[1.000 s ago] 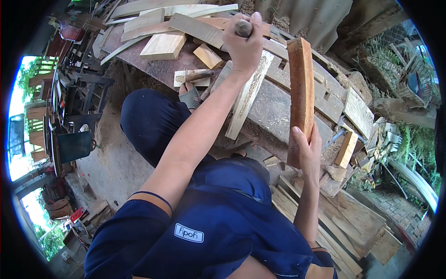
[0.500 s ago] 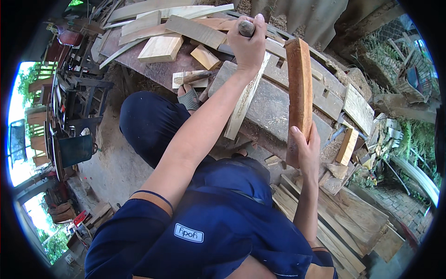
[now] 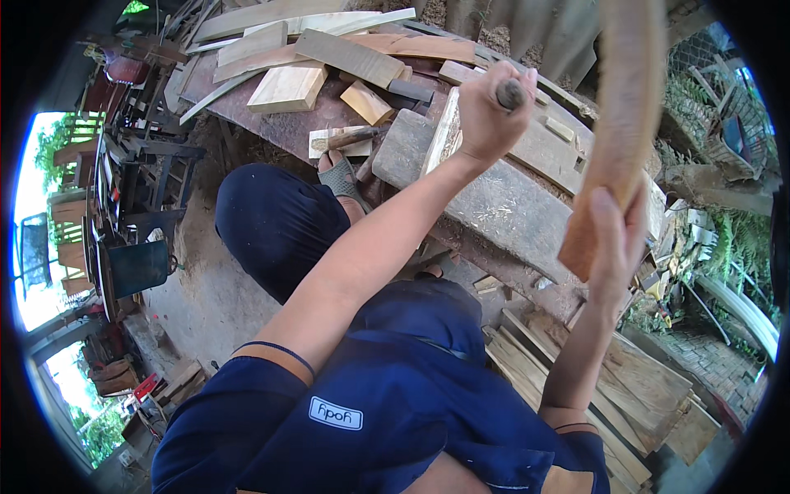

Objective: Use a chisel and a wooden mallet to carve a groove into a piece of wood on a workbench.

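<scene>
My left hand (image 3: 495,111) is closed around a chisel (image 3: 510,94), with the round end of its wooden handle facing up. The blade is hidden below my fist. Beneath this hand lies a pale wooden piece (image 3: 443,132) on the thick grey board (image 3: 494,206) of the bench. My right hand (image 3: 615,239) grips the lower end of a long reddish-brown wooden block (image 3: 623,107). That block is raised and blurred by motion, and its top runs out of the picture.
Several boards and offcuts (image 3: 288,88) are piled at the bench's far left. A wooden-handled tool (image 3: 355,138) rests on a pale block near my sandalled foot (image 3: 339,179). Planks (image 3: 634,379) lie low at the right. A slotted board (image 3: 547,160) lies along the bench's back.
My left hand has moved right with the chisel. My right hand has swung the wooden block up and to the right. The pale piece now shows mostly behind my left wrist.
</scene>
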Action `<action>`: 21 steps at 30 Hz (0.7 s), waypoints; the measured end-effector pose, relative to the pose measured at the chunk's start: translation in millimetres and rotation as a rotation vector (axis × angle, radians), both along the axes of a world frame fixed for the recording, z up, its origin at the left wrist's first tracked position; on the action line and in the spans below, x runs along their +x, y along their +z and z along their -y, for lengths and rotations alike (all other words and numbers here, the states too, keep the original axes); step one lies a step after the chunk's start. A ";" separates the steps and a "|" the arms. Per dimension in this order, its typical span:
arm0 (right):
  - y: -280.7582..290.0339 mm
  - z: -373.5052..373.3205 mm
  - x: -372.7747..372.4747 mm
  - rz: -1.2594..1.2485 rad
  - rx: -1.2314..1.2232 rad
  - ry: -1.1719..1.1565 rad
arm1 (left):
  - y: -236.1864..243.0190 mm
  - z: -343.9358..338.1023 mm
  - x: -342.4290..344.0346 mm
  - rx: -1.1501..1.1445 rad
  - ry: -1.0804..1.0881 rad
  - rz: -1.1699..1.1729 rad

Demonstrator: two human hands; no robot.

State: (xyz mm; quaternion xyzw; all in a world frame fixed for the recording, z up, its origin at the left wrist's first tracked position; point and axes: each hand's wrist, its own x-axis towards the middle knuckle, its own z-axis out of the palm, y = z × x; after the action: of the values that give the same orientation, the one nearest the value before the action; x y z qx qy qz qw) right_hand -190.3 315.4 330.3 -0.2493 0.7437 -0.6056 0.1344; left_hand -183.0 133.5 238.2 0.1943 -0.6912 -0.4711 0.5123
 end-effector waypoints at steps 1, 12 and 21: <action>12.6 6.1 0.6 -0.021 -0.098 -0.004 | -2.4 -3.0 -0.4 0.018 -0.032 0.043; 14.7 4.0 -1.3 -0.233 0.128 0.130 | -6.5 -8.6 5.1 0.023 -0.070 -0.019; -39.3 -3.1 10.2 -0.026 0.229 0.136 | -2.2 0.7 18.8 -0.010 -0.088 -0.080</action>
State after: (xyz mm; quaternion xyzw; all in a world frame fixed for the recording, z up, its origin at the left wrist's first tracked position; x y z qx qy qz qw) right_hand -180.1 318.5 291.0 -0.2899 0.7909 -0.5032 0.1931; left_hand -164.2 132.8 236.1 0.1421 -0.6804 -0.4971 0.5193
